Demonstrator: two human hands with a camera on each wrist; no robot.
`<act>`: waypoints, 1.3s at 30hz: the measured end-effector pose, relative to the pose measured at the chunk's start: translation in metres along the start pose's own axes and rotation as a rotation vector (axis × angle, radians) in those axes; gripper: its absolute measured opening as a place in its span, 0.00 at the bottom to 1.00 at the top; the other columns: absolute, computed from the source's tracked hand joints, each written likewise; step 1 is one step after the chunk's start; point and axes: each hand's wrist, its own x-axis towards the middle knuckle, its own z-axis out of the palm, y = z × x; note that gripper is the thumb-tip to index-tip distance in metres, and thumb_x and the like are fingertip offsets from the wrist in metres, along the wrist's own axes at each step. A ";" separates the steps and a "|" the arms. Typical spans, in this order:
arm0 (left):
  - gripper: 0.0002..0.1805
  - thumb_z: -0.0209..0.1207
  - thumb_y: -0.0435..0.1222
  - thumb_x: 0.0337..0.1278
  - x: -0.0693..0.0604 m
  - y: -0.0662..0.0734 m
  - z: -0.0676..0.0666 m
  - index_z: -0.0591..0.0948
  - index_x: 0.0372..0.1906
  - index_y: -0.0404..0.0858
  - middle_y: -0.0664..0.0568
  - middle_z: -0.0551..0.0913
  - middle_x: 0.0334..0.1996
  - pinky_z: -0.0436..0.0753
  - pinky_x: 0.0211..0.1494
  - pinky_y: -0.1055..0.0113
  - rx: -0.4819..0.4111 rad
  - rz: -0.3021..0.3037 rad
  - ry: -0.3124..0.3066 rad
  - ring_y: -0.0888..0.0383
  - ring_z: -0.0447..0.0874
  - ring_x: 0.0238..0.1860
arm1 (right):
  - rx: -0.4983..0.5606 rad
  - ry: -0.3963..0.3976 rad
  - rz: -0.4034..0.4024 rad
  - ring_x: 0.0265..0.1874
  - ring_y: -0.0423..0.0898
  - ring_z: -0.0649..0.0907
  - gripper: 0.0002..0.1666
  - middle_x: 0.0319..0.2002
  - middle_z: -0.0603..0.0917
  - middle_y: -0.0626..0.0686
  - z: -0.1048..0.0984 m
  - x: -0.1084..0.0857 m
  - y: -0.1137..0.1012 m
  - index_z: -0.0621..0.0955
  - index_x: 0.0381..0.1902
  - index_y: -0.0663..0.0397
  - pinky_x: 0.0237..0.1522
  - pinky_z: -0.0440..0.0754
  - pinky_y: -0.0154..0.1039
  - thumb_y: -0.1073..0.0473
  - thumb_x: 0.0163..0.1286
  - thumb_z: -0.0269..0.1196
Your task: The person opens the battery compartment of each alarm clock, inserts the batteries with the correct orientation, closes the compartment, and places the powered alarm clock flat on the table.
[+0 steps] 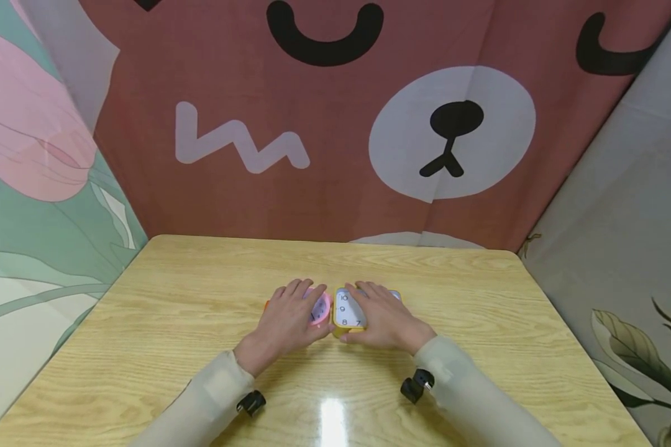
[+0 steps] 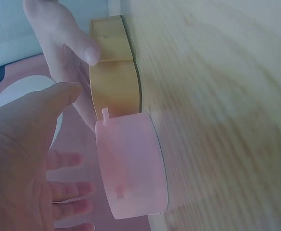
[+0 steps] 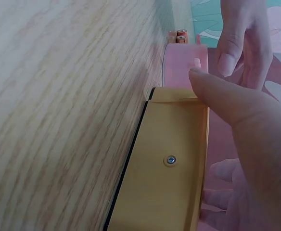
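Note:
Two small clocks lie face up side by side on the wooden table. The left one is round and pink, and my left hand is spread over it. In the left wrist view, the fingers and thumb are apart from the pink casing. The other clock is yellow with a white numbered face, partly covered by my right hand. In the right wrist view, the right thumb is at the edge of the yellow casing; its fingers are loosely extended over the face side.
Orange batteries lie beyond the pink clock, mostly hidden by the left hand in the head view. A reddish-brown cloth with a bear face hangs behind the table. Patterned cloths hang on both sides.

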 end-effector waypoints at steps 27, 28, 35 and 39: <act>0.41 0.63 0.63 0.57 -0.004 -0.004 -0.004 0.74 0.70 0.44 0.42 0.78 0.63 0.76 0.64 0.43 -0.041 -0.006 0.042 0.40 0.75 0.66 | -0.012 -0.006 0.060 0.67 0.56 0.73 0.68 0.71 0.71 0.59 -0.008 0.016 -0.006 0.60 0.79 0.57 0.68 0.73 0.54 0.31 0.49 0.74; 0.41 0.63 0.63 0.57 -0.004 -0.004 -0.004 0.74 0.70 0.44 0.43 0.78 0.64 0.77 0.64 0.43 -0.039 -0.008 0.041 0.41 0.75 0.66 | -0.006 -0.003 0.062 0.66 0.55 0.74 0.68 0.71 0.71 0.59 -0.009 0.016 -0.005 0.60 0.79 0.56 0.66 0.75 0.54 0.31 0.49 0.74; 0.42 0.63 0.64 0.57 -0.003 -0.003 -0.006 0.72 0.72 0.46 0.44 0.77 0.65 0.76 0.65 0.43 -0.039 -0.013 0.027 0.42 0.74 0.67 | 0.045 -0.006 0.086 0.61 0.51 0.76 0.69 0.73 0.69 0.58 -0.018 0.010 -0.006 0.59 0.79 0.56 0.59 0.80 0.51 0.31 0.48 0.76; 0.43 0.61 0.65 0.57 -0.003 -0.001 -0.008 0.72 0.72 0.46 0.45 0.78 0.65 0.76 0.66 0.43 -0.039 -0.014 0.033 0.42 0.75 0.67 | 0.090 -0.001 0.100 0.59 0.51 0.76 0.70 0.73 0.68 0.58 -0.022 0.006 -0.006 0.58 0.79 0.57 0.58 0.80 0.52 0.33 0.48 0.77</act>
